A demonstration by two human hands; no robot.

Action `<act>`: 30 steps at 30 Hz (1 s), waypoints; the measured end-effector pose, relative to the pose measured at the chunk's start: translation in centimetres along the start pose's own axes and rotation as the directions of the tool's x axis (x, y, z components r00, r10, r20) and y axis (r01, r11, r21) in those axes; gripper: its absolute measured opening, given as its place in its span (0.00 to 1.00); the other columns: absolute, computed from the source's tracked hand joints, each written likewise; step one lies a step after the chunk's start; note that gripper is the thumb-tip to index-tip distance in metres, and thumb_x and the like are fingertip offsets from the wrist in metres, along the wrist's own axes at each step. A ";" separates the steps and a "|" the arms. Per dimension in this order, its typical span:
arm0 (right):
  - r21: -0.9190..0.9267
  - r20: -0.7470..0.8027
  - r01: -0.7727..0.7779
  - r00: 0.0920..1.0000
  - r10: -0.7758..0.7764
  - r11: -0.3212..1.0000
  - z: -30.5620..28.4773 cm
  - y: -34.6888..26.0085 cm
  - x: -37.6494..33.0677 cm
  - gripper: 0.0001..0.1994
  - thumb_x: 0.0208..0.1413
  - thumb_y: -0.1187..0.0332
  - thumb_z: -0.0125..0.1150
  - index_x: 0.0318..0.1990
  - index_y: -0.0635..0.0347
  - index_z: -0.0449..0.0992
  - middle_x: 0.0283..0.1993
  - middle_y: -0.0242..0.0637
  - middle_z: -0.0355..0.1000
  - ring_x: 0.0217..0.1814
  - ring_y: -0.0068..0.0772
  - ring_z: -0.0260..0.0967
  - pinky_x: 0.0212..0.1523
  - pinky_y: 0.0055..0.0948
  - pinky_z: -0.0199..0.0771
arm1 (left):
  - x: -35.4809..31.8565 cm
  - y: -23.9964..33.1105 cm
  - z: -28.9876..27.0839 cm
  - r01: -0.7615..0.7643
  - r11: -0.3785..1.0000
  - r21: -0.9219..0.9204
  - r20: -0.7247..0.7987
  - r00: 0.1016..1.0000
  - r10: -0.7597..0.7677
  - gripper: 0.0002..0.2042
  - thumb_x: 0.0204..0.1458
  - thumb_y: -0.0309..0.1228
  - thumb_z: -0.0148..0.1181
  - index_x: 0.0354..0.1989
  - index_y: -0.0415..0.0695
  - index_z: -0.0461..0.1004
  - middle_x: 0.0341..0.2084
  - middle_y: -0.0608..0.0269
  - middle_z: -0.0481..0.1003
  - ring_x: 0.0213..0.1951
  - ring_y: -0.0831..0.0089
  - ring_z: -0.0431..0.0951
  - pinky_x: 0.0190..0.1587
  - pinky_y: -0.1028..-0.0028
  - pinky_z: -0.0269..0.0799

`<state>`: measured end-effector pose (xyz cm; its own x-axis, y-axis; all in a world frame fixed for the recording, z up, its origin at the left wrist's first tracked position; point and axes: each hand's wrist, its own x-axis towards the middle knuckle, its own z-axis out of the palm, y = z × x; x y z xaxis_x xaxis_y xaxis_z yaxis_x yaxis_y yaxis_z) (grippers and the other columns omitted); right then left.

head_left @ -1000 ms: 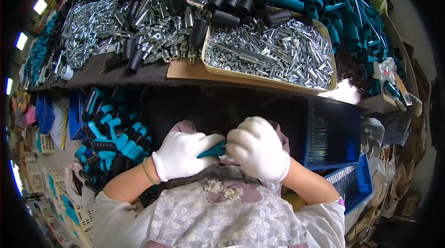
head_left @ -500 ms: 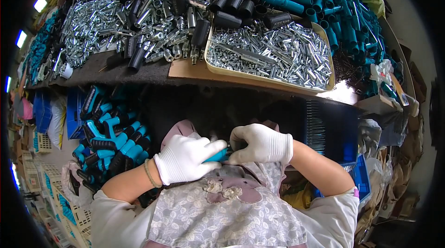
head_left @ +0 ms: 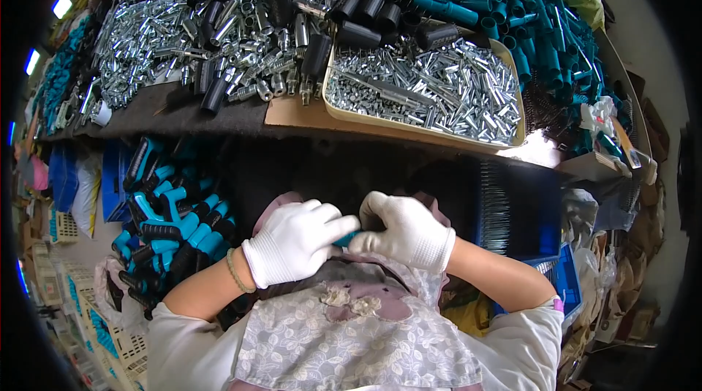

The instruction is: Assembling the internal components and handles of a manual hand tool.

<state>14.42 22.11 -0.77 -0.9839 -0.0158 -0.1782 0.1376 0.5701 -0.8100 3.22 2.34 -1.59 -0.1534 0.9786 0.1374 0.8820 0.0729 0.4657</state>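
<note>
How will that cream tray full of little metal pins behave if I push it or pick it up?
The tray would probably feel heavy for its size, being filled with metal pins. Those pins look loose and smooth, so they may slide or roll if it tilts. Some lie near its rim, so a few might spill.

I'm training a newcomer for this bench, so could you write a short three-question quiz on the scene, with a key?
1. What shows between the white-gloved left grip and the white-gloved right grip?
A) a long black tube
B) a small teal piece
C) a yellow cloth

2. True or false: the heap of turquoise-and-black handle-shaped pieces lies on the person's right.

3. What fills the shallow cream tray on the bench?

Key:
1. B
2. False; it lies on the left.
3. Many small, shiny silver metal pieces.
</note>
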 end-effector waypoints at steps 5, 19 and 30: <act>-0.503 -0.473 0.213 0.743 -0.473 0.838 -6.9 -0.6 3.8 0.04 0.49 0.76 0.66 0.34 0.61 0.80 0.33 0.42 0.73 0.35 0.47 0.74 0.38 0.38 0.75 | 0.1 0.2 0.3 0.051 0.995 -0.087 -0.163 0.985 -0.065 0.19 0.47 0.35 0.67 0.48 0.46 0.76 0.33 0.59 0.76 0.35 0.59 0.78 0.37 0.65 0.75; -0.746 -0.215 0.122 0.887 -0.410 0.655 -6.7 -1.0 10.7 0.07 0.55 0.65 0.59 0.36 0.48 0.84 0.34 0.38 0.75 0.37 0.45 0.76 0.39 0.42 0.76 | -1.3 0.5 1.3 0.123 0.981 -0.150 -0.184 0.971 -0.150 0.20 0.44 0.39 0.72 0.45 0.48 0.78 0.30 0.62 0.76 0.31 0.61 0.80 0.32 0.66 0.75; -0.757 -0.204 0.014 0.945 -0.257 0.654 -7.0 -1.5 12.3 0.09 0.56 0.63 0.60 0.40 0.54 0.82 0.32 0.42 0.78 0.35 0.50 0.77 0.37 0.45 0.76 | -1.6 0.5 1.0 0.104 0.983 -0.151 -0.253 0.957 -0.140 0.20 0.43 0.38 0.73 0.46 0.49 0.78 0.29 0.62 0.76 0.30 0.61 0.79 0.32 0.67 0.74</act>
<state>1.35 26.83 2.19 -0.9880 0.0065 0.1541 -0.0104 0.9940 -0.1090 4.29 1.04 -2.43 -0.3831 0.8779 0.2873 0.7837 0.1443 0.6041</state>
